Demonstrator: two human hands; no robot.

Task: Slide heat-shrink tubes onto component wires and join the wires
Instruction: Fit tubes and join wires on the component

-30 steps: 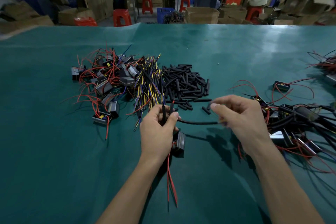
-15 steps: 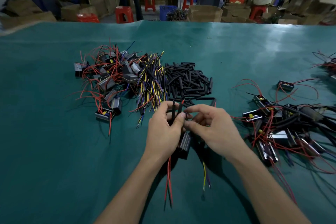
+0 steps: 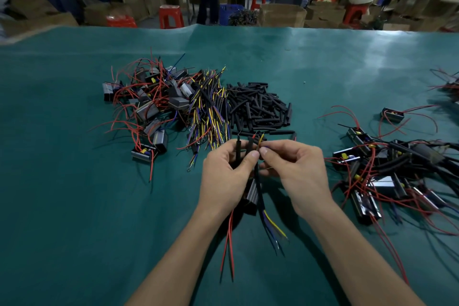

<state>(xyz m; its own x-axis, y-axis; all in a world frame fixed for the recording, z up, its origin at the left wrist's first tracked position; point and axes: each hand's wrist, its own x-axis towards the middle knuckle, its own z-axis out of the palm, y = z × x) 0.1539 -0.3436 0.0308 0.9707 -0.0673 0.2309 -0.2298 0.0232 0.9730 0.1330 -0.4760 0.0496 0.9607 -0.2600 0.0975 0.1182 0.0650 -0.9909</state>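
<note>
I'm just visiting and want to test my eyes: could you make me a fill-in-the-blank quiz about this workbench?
The table is covered in ___ cloth.
The loose pile of short heat-shrink tubes is ___ in colour.
The left hand holds two upright black ___.
Two ___ wires dangle below that hand.

Missing: green; black; tubes; red
</note>
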